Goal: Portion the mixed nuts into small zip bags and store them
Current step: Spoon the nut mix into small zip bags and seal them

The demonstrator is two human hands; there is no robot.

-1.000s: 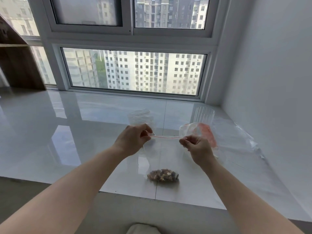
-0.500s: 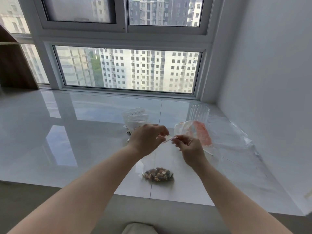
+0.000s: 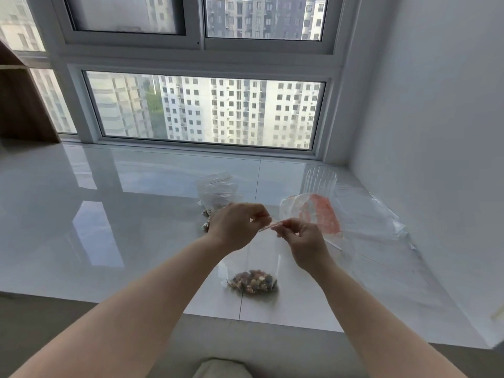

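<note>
1. Two bare forearms reach forward over a glossy white tiled sill below a large window that looks out on apartment blocks.
2. The left hand and the right hand are close together, each pinching the top strip of a small clear plastic zip bag between thumb and fingertips.
3. The bag hangs down from the hands, and its bottom rests on the sill, near the front edge.
4. A small heap of brown mixed nuts sits in the bottom of the bag.
5. Behind the left hand lies a loose cluster of other clear bags; a few nuts show at its base.
6. Just right of the hands lies a crumpled clear bag with an orange-red patch.
7. A ribbed clear plastic cup stands behind it, near the white wall.
</note>
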